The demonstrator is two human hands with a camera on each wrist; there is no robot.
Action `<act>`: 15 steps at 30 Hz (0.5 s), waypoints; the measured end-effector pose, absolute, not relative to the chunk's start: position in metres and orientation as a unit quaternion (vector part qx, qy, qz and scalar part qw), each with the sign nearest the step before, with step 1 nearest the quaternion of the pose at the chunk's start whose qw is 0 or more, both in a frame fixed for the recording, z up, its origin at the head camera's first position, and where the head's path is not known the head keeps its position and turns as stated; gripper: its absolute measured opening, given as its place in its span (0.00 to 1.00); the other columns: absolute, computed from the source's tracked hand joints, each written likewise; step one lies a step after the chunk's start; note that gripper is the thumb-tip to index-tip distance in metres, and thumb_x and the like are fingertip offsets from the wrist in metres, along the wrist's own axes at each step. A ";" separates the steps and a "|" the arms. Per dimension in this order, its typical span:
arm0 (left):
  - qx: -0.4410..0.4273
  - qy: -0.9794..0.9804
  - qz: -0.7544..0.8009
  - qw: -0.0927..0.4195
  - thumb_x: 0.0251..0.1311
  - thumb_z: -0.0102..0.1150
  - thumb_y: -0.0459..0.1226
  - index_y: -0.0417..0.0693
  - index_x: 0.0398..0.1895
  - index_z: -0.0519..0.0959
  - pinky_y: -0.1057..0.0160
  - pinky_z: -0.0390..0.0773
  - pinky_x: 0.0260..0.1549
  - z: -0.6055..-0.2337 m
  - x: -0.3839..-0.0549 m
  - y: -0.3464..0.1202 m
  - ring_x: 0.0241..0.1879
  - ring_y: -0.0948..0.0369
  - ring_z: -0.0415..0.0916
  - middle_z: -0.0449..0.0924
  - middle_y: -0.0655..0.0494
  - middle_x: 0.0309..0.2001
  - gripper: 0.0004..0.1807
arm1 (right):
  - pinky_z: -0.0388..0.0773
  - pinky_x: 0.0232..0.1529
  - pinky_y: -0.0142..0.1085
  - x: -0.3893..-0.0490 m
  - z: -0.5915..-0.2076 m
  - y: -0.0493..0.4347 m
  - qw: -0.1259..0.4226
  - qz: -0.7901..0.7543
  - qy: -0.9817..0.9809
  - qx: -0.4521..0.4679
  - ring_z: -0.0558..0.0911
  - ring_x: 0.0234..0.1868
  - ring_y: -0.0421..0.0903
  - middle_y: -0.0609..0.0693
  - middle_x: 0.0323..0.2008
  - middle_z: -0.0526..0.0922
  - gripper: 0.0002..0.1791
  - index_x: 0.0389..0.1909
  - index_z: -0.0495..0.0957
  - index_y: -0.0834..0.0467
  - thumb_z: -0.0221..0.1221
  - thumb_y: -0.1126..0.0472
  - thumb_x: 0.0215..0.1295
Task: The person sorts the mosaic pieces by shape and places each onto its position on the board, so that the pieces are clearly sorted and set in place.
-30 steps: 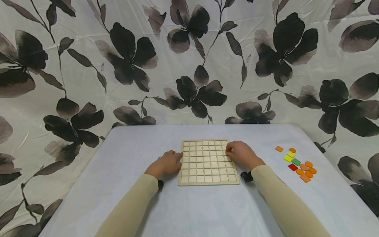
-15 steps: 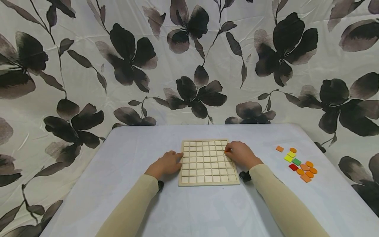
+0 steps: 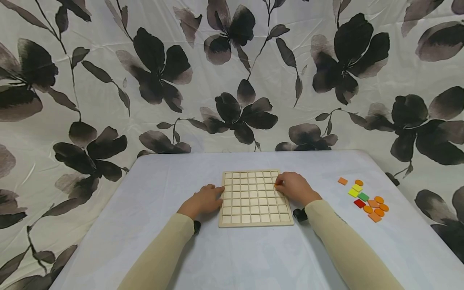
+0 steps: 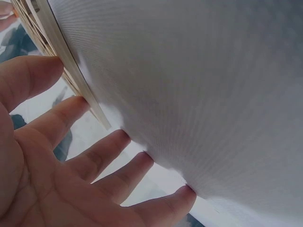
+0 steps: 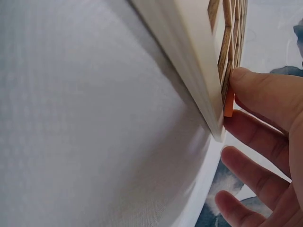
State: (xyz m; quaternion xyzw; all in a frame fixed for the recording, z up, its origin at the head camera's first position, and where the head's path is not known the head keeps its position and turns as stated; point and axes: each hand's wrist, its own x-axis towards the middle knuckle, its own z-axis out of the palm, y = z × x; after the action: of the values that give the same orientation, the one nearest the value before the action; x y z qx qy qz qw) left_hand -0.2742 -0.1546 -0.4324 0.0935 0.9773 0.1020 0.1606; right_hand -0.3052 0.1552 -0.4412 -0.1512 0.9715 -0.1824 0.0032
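Observation:
A square wooden grid board with bare cells lies flat on the white table. At its left edge my left hand rests; in the left wrist view the thumb and index fingertip touch the board's side, while the other fingers are spread with their tips at the cloth. Over the right part of the board, my right hand pinches a thin orange tile between thumb and index finger. That tile stands tilted on edge against the grid near the board's rim, mostly covered by the fingers in the head view.
Right of the right arm lies a loose group of flat pieces: orange discs, orange squares, yellow squares, a green square and a red square. A floral cloth hangs behind the table.
My right hand has shifted very slightly left over the board, still pinching the orange tile. The left hand and the board stay put.

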 end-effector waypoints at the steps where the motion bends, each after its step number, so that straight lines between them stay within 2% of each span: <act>1: 0.093 0.977 0.102 0.161 0.71 0.45 0.48 0.56 0.74 0.59 0.32 0.58 0.65 -0.432 -0.274 -0.155 0.74 0.43 0.52 0.55 0.41 0.74 0.30 | 0.76 0.55 0.48 -0.305 -0.441 0.155 0.004 -0.182 0.971 -0.152 0.81 0.51 0.52 0.50 0.43 0.84 0.10 0.41 0.84 0.54 0.64 0.54 0.63; 15: 0.098 0.976 0.105 0.161 0.71 0.45 0.48 0.57 0.74 0.59 0.31 0.59 0.64 -0.434 -0.276 -0.156 0.73 0.43 0.53 0.55 0.41 0.74 0.30 | 0.76 0.55 0.49 -0.305 -0.437 0.159 0.020 -0.182 0.972 -0.144 0.80 0.52 0.51 0.49 0.44 0.84 0.10 0.42 0.83 0.54 0.62 0.54 0.65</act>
State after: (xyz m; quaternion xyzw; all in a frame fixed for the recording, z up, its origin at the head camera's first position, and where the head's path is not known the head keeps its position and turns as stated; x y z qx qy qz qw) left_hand -0.2761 -0.1558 -0.4339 0.0977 0.9765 0.1049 0.1610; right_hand -0.3051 0.1588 -0.4372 -0.1442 0.9725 -0.1818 0.0204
